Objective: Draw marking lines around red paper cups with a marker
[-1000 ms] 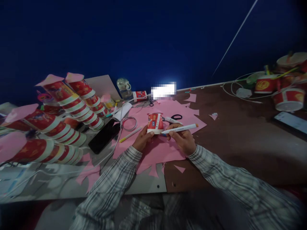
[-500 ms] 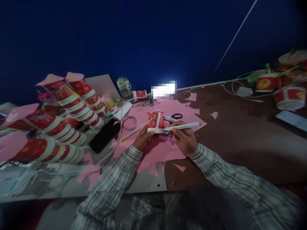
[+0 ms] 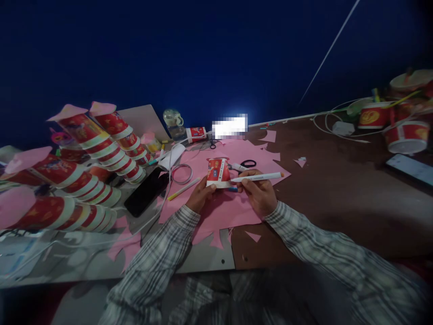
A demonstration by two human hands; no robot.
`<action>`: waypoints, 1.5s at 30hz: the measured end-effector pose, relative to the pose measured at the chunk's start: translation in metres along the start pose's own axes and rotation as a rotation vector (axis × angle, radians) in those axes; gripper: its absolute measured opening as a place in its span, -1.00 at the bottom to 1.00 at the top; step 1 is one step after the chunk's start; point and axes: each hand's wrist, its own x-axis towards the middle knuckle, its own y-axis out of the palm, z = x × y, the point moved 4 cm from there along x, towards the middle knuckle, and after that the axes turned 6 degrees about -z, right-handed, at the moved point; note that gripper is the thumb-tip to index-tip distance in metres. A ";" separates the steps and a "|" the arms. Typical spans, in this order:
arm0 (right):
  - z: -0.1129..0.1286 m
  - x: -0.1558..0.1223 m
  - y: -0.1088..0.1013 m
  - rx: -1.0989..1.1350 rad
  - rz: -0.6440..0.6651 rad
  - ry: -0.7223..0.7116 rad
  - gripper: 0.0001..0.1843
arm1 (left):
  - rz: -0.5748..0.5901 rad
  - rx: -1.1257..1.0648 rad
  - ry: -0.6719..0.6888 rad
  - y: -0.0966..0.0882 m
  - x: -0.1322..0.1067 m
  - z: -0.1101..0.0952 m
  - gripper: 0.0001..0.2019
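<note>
- Left hand (image 3: 200, 195): pinching a red paper cup (image 3: 218, 173) by its seven o'clock edge, above the pink paper (image 3: 233, 212).
- Right hand (image 3: 260, 194): fingers closed round a white marker (image 3: 259, 178), its tip at the cup's four o'clock; whether they touch is hard to judge in this dim view.
- From the cup: a yellow-ended marker (image 3: 184, 188) at eight o'clock, a tipped red cup (image 3: 196, 134) at eleven.
</note>
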 end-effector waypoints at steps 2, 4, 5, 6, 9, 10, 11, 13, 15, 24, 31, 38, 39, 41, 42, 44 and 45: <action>-0.003 0.000 -0.001 0.032 0.007 0.011 -0.73 | 0.003 -0.021 -0.004 0.002 -0.001 -0.001 -0.54; -0.004 -0.001 0.000 0.023 0.027 0.014 -0.73 | 0.004 -0.033 -0.004 0.003 -0.002 -0.002 -0.54; -0.003 -0.002 0.000 0.011 0.034 0.014 -0.73 | 0.003 -0.031 0.000 0.003 -0.002 -0.003 -0.55; -0.002 -0.002 0.001 -0.004 0.039 0.013 -0.72 | 0.005 -0.025 0.002 0.003 -0.003 -0.003 -0.56; 0.003 -0.004 0.002 -0.065 0.054 -0.003 -0.69 | 0.012 -0.010 0.010 0.002 -0.002 -0.002 -0.56; 0.005 -0.004 0.002 -0.090 0.060 -0.013 -0.68 | 0.015 -0.007 0.015 0.002 -0.002 -0.002 -0.57; 0.006 -0.004 0.003 -0.114 0.069 -0.021 -0.68 | 0.018 -0.006 0.021 0.001 -0.002 -0.001 -0.59; 0.007 -0.004 0.003 -0.148 0.075 -0.034 -0.69 | 0.027 -0.002 0.036 0.001 -0.001 -0.002 -0.63; 0.007 -0.003 0.002 -0.119 0.038 -0.036 -0.70 | 0.035 -0.002 0.040 0.002 -0.001 -0.003 -0.63; 0.006 -0.004 0.007 0.127 0.005 0.091 -0.69 | 0.047 -0.142 0.032 0.006 -0.002 -0.009 -0.58; 0.004 -0.005 0.009 0.126 0.042 0.117 -0.65 | -0.004 -0.229 -0.024 0.011 -0.004 -0.011 -0.57; 0.001 -0.005 0.008 0.029 0.081 0.041 -0.64 | -0.013 -0.233 -0.011 0.011 -0.003 -0.008 -0.62; 0.001 -0.005 0.008 0.020 0.085 0.033 -0.63 | -0.007 -0.240 -0.007 0.011 -0.003 -0.008 -0.62; 0.004 -0.006 0.010 -0.008 0.095 0.007 -0.63 | -0.003 -0.247 -0.007 0.011 -0.003 -0.008 -0.63; 0.005 -0.006 0.011 -0.029 0.100 -0.006 -0.62 | -0.006 -0.246 -0.012 0.011 -0.003 -0.008 -0.63; 0.008 -0.008 0.012 -0.081 0.101 -0.024 -0.62 | -0.026 -0.244 -0.018 0.009 -0.002 -0.006 -0.65; 0.009 -0.008 0.013 -0.107 0.101 -0.026 -0.62 | -0.036 -0.242 -0.020 0.008 -0.002 -0.005 -0.66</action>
